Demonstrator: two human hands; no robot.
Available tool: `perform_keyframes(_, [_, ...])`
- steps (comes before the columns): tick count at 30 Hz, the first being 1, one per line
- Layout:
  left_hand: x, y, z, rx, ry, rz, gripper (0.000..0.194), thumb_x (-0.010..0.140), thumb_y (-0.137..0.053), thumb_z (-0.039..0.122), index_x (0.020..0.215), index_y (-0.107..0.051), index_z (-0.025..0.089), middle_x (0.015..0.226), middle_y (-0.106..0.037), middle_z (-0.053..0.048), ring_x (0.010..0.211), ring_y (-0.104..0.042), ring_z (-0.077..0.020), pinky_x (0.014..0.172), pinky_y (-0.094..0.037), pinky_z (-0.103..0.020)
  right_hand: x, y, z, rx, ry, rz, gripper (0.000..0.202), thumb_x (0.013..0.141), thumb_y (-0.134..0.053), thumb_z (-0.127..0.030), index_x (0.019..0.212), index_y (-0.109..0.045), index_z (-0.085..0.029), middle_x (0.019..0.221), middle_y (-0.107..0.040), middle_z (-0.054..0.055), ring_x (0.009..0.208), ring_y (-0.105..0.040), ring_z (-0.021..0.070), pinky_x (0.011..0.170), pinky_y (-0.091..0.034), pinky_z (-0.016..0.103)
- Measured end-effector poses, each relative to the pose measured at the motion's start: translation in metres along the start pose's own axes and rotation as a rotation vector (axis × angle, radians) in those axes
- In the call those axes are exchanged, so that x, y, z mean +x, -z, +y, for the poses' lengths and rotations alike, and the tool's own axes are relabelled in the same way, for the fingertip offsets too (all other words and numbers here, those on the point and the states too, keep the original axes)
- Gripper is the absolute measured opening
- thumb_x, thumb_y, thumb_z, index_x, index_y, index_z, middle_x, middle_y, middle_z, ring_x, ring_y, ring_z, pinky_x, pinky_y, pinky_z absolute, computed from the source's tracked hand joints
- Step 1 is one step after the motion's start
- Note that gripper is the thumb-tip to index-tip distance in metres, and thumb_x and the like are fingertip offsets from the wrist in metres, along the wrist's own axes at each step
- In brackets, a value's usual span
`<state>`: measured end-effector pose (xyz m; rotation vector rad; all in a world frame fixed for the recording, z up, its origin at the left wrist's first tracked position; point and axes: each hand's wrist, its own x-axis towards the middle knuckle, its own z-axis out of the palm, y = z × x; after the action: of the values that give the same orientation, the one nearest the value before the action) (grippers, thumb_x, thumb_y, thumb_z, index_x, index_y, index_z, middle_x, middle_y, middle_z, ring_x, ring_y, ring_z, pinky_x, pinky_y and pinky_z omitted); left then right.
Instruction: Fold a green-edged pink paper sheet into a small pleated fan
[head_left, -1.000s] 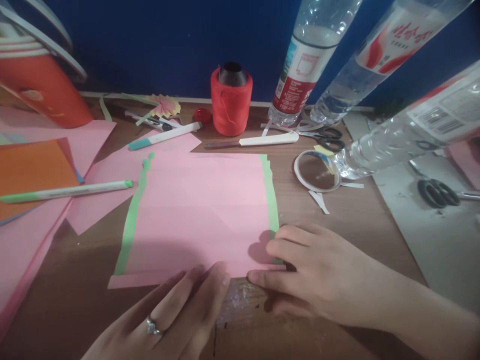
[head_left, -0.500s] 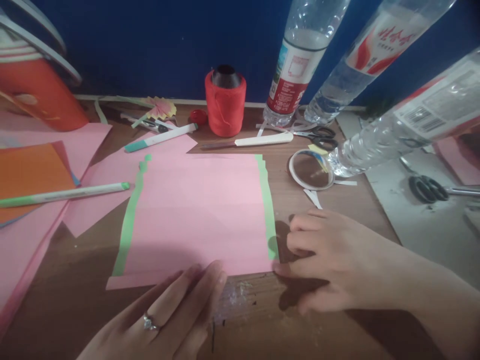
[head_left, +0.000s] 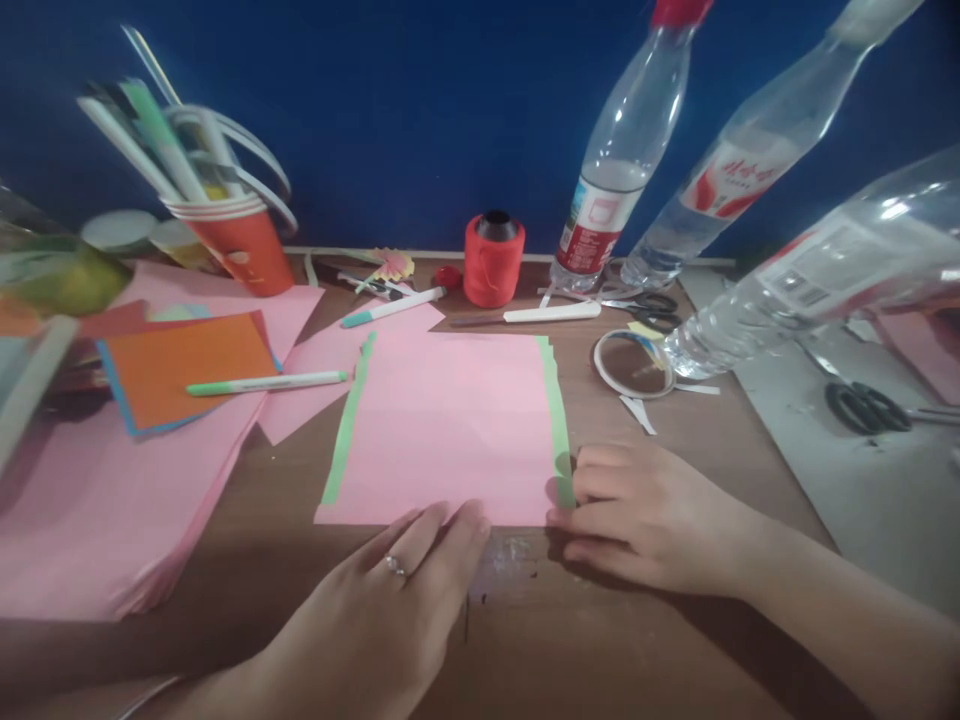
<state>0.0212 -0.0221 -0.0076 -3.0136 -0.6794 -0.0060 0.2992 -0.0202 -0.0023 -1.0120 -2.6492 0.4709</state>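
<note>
Deep blue wall [head_left: 420, 110] stands behind a brown wood-grain table [head_left: 600, 650]. Compared with half a second ago, the view takes in more: the red cup [head_left: 240, 250] now shows with its pens [head_left: 161, 140], as do the bottles' upper parts. The right hand [head_left: 652, 520] has drawn its thumb in beside the index finger, at the near right corner of the pink sheet [head_left: 457, 420]; whether that grip pinches the paper, I cannot tell. The left hand [head_left: 390, 600], ringed, stays flat on the near edge, its grip unclosed, fingers together and holding nothing.

The sheet lies flat at the middle of the table, a green strip [head_left: 349, 430] down each side. Beyond it sit a red thread spool [head_left: 493, 265] and a white-handled knife [head_left: 551, 314]. Orange paper [head_left: 187, 350] and a green marker [head_left: 307, 381] lie to the left; a tape roll [head_left: 598, 368], clear bottles [head_left: 622, 150] and a grey board [head_left: 780, 440] with scissors [head_left: 870, 408] to the right.
</note>
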Motion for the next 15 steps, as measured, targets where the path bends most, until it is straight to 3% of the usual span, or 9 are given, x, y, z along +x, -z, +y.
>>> perform_keyframes(3, [0.000, -0.001, 0.001, 0.033, -0.096, -0.004, 0.044, 0.086, -0.041, 0.021, 0.127, -0.048, 0.008, 0.138, -0.044, -0.012, 0.119, -0.044, -0.0248, 0.100, -0.035, -0.036, 0.002, -0.004, -0.005, -0.056, 0.034, 0.043, 0.025, 0.088, -0.052, -0.035, 0.076, -0.065, -0.018, 0.070, -0.058, 0.003, 0.069, -0.047, 0.0156, 0.061, -0.033, 0.029])
perform_keyframes(6, [0.003, 0.000, 0.002, 0.029, -0.064, -0.011, 0.044, 0.088, -0.040, 0.023, 0.128, -0.047, 0.009, 0.138, -0.044, -0.012, 0.115, -0.045, -0.0268, 0.092, -0.041, -0.039, 0.008, -0.012, -0.014, -0.175, 0.015, 0.097, 0.031, 0.088, -0.051, -0.038, 0.068, -0.060, -0.016, 0.076, -0.059, 0.005, 0.074, -0.050, 0.0173, 0.066, -0.037, 0.031])
perform_keyframes(9, [0.008, 0.004, -0.001, -0.054, 0.003, -0.012, 0.045, 0.087, -0.041, 0.020, 0.131, -0.043, 0.011, 0.133, -0.048, -0.009, 0.106, -0.047, -0.0256, 0.085, -0.044, -0.039, 0.016, -0.019, -0.021, -0.214, -0.003, 0.131, 0.021, 0.089, -0.051, -0.032, 0.081, -0.061, -0.015, 0.089, -0.062, 0.008, 0.084, -0.053, 0.0189, 0.075, -0.040, 0.032])
perform_keyframes(11, [0.012, 0.007, -0.006, -0.113, 0.006, -0.013, 0.045, 0.085, -0.043, 0.015, 0.129, -0.044, 0.012, 0.125, -0.053, -0.009, 0.103, -0.048, -0.0236, 0.087, -0.043, -0.037, 0.020, -0.021, -0.024, -0.182, -0.033, 0.133, 0.019, 0.091, -0.049, -0.028, 0.086, -0.061, -0.015, 0.087, -0.063, 0.007, 0.082, -0.053, 0.0171, 0.075, -0.041, 0.030])
perform_keyframes(15, [0.011, 0.014, -0.023, -0.141, 0.057, -0.034, 0.031, 0.083, -0.046, 0.006, 0.110, -0.057, 0.016, 0.104, -0.060, -0.006, 0.096, -0.052, -0.0191, 0.083, -0.043, -0.031, 0.025, -0.021, -0.028, -0.188, -0.039, 0.131, 0.020, 0.093, -0.044, -0.022, 0.090, -0.062, -0.016, 0.083, -0.063, 0.005, 0.079, -0.054, 0.0148, 0.071, -0.042, 0.026])
